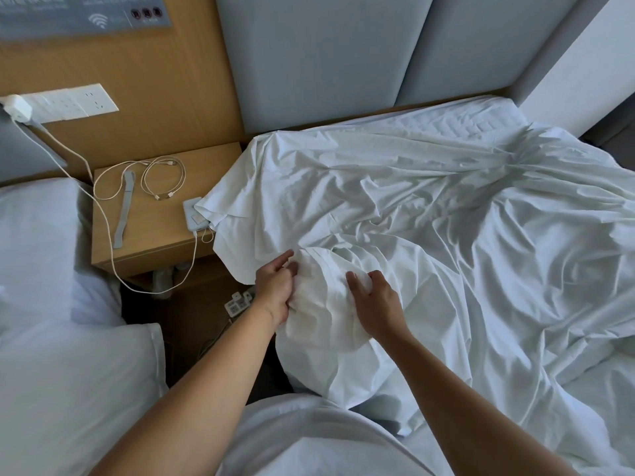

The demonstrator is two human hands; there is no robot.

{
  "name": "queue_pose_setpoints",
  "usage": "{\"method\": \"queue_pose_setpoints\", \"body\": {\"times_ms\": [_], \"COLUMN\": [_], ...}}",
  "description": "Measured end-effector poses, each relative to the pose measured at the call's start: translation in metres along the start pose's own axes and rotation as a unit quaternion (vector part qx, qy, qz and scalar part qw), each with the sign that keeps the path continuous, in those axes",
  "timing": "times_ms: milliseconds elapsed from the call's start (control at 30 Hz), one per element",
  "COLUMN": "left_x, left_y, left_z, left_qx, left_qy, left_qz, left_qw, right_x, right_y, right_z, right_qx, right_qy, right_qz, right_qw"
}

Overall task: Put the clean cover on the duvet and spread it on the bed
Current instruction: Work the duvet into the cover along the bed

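At the near left edge of the bed (464, 123), head view. Both bare hands are in the white cover (429, 207).

- Left hand (275, 286): fingers curled into a bunched fold, holding it.
- Right hand (376, 304): just beside it toward 3 o'clock, thumb and fingers closed round the same bunch.
- Bunch between the hands: its ridge runs roughly 12 to 6 o'clock, falling over the bed edge toward the person.
- Cover: crumpled, spread across most of the mattress from frame centre out to 3 o'clock. One corner at 10 o'clock from the hands drapes onto the nightstand (161, 245). Overall long axis cannot be told through the creases.
- Writing: grey wall sign (82, 12) at 11 o'clock shows a wifi symbol and three round pictograms. Its text is too blurred to read.
- Rest: socket panel (86, 99) with white charger (17, 108) plugged in; looped cables (165, 180), grey strap (123, 207) and a white power bank (192, 213) on the nightstand, cover corner touching the bank; power strip (238, 302) on the floor; padded headboard (309, 56) at 12 o'clock; second bed (51, 304) at 8 o'clock.
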State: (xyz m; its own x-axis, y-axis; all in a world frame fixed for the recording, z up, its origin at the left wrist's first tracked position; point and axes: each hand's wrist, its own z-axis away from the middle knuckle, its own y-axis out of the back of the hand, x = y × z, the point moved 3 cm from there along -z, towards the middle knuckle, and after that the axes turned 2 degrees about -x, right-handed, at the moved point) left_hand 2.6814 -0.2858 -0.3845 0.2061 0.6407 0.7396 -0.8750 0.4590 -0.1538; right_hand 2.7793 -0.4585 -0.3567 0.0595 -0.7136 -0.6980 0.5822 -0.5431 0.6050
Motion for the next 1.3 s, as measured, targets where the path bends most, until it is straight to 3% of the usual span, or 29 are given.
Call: {"method": "queue_pose_setpoints", "body": {"times_ms": [67,167,267,333,367,433,467,500,533,600,667,700,800,867,967,1067,1133,1233,1300], "left_x": [-0.002,-0.008,-0.020,-0.025,-0.027,-0.030,-0.031,-0.032,-0.032,-0.033,-0.032,-0.033,-0.041,-0.043,-0.045,-0.050,-0.063,-0.090,-0.092], "left_y": [0.003,0.000,-0.007,-0.006,-0.004,0.000,0.002,0.004,0.006,0.011,0.015,0.016,0.008,0.001,0.009,0.023,0.030,0.047,0.060], "left_z": [-0.005,-0.006,0.003,0.013,0.019,0.029,0.034,0.038,0.040,0.039,0.037,0.037,0.039,0.040,0.036,0.035,0.044,0.061,0.053], "left_qx": [0.040,0.074,0.038,-0.014,-0.045,-0.105,-0.123,-0.134,-0.141,-0.159,-0.169,-0.174,-0.222,-0.236,-0.178,-0.127,-0.143,-0.216,-0.222], "left_qy": [-0.006,-0.007,-0.008,0.008,0.019,0.036,0.039,0.038,0.033,0.021,0.017,0.020,0.006,-0.024,-0.023,0.008,0.058,0.149,0.150], "left_qz": [0.004,0.000,-0.024,-0.031,-0.028,-0.022,-0.029,-0.043,-0.060,-0.094,-0.122,-0.133,-0.182,-0.230,-0.216,-0.149,-0.116,-0.155,-0.163], "left_qw": [0.999,0.997,0.999,0.999,0.998,0.994,0.991,0.989,0.988,0.983,0.978,0.976,0.958,0.944,0.960,0.981,0.981,0.953,0.950], "right_x": [0.005,0.016,0.020,0.014,0.008,0.001,0.000,0.000,0.001,0.004,0.010,0.011,0.017,0.019,0.020,0.010,0.008,0.016,0.024], "right_y": [0.008,0.012,0.015,0.023,0.025,0.026,0.023,0.015,0.003,-0.025,-0.047,-0.053,-0.068,-0.070,-0.062,-0.047,-0.043,-0.039,-0.038], "right_z": [0.012,0.042,0.045,0.028,0.015,-0.016,-0.030,-0.039,-0.043,-0.035,-0.027,-0.025,-0.032,-0.034,-0.036,-0.045,-0.047,-0.045,-0.039], "right_qx": [-0.038,-0.176,-0.325,-0.386,-0.377,-0.234,-0.148,-0.107,-0.124,-0.267,-0.345,-0.348,-0.245,-0.209,-0.110,-0.021,0.007,0.010,-0.014], "right_qy": [0.023,0.082,0.063,0.000,-0.040,-0.092,-0.106,-0.121,-0.146,-0.248,-0.356,-0.370,-0.310,-0.290,-0.306,-0.227,-0.189,-0.176,-0.173], "right_qz": [0.058,0.159,0.235,0.189,0.091,-0.117,-0.147,-0.109,-0.036,0.070,0.027,-0.010,-0.165,-0.188,-0.201,-0.188,-0.183,-0.205,-0.209], "right_qw": [0.997,0.968,0.914,0.903,0.921,0.961,0.972,0.981,0.981,0.929,0.868,0.862,0.904,0.915,0.924,0.955,0.965,0.963,0.962]}}
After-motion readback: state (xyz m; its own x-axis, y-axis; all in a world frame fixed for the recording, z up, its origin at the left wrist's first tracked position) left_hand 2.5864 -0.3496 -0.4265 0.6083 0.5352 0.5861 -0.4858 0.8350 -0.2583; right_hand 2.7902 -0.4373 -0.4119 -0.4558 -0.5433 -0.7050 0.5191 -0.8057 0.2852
